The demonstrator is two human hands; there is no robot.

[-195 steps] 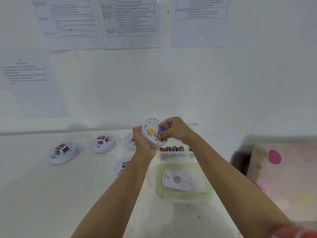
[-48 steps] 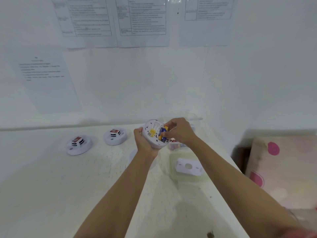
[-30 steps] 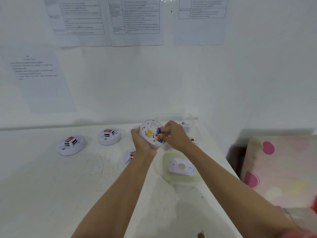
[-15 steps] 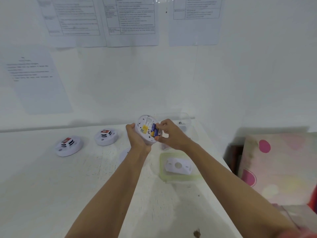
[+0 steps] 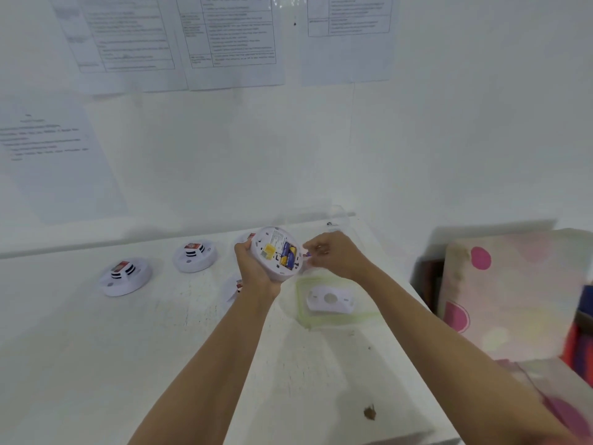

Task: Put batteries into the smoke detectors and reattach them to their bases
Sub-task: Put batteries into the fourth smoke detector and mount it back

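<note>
Left hand [image 5: 253, 272] gripped round white plastic smoke detector [image 5: 275, 265], frame centre, blue-yellow battery [image 5: 287, 254] seated inside; right hand [image 5: 333, 255] just beside, curled, grasp unclear.

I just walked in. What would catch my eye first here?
Mid-picture, the left hand grips a white smoke detector, its back turned up, a blue-and-yellow battery showing in it; the right hand is close beside it. Below the right hand lies a white base in a green-rimmed tray, and two more detectors sit on the table at left.
</note>
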